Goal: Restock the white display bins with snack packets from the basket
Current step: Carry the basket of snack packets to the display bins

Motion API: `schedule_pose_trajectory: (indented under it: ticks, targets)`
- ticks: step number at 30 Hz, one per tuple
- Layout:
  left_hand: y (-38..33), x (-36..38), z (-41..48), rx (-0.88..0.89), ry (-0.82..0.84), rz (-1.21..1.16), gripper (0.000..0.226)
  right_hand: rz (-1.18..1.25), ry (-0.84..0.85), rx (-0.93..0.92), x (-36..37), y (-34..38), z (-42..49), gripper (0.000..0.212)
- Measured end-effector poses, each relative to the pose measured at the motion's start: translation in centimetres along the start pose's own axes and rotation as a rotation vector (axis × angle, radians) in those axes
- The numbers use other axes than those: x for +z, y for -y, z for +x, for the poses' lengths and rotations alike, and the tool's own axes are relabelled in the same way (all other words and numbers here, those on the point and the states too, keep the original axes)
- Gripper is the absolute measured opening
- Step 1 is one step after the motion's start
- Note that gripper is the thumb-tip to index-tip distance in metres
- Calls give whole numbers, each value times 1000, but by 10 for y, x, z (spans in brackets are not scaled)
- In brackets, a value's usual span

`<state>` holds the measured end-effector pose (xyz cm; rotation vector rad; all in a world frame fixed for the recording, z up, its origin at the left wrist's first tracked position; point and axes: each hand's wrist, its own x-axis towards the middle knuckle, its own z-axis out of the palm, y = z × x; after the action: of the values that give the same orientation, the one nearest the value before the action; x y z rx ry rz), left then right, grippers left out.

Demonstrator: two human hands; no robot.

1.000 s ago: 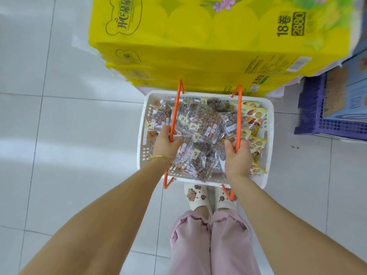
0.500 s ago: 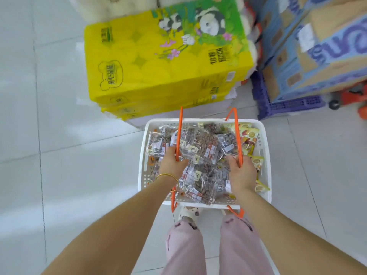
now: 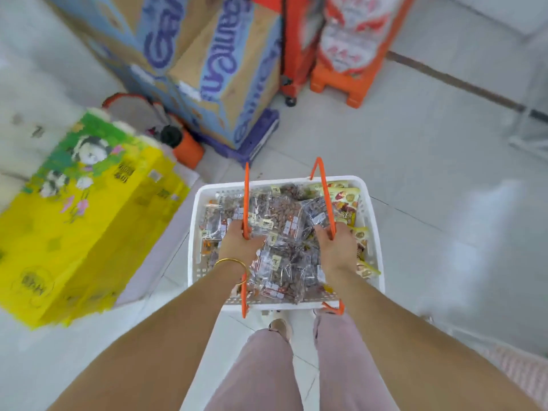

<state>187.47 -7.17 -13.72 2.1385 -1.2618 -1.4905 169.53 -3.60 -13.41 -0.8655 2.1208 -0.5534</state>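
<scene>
We carry the basket (image 3: 372, 232) by its orange handles (image 3: 246, 197), left hand (image 3: 240, 246) and right hand (image 3: 336, 247) each curled round one; the snack packets (image 3: 284, 215) look light and slippery.

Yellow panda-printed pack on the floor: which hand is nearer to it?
Left. The left hand grips the orange handle nearest the yellow pack; the right hand grips the other handle, farther across the basket.

Snack packets (image 3: 281, 232) in basket (image 3: 374, 232); cartons (image 3: 207, 69) beyond.
</scene>
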Motion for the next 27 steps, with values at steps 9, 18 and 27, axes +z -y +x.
schedule_pose_trajectory:
  ticks: [9, 18, 27]
  targets:
    - [-166, 143, -6, 265, 253, 295, 25, 272, -274, 286, -151, -56, 56, 23]
    - [-304, 322, -34, 476, 406, 495, 22, 414, -512, 384, -316, -126, 118, 25]
    - [-413, 530, -54, 552, 632, 616, 23, 487, -666, 570, -477, -224, 190, 27]
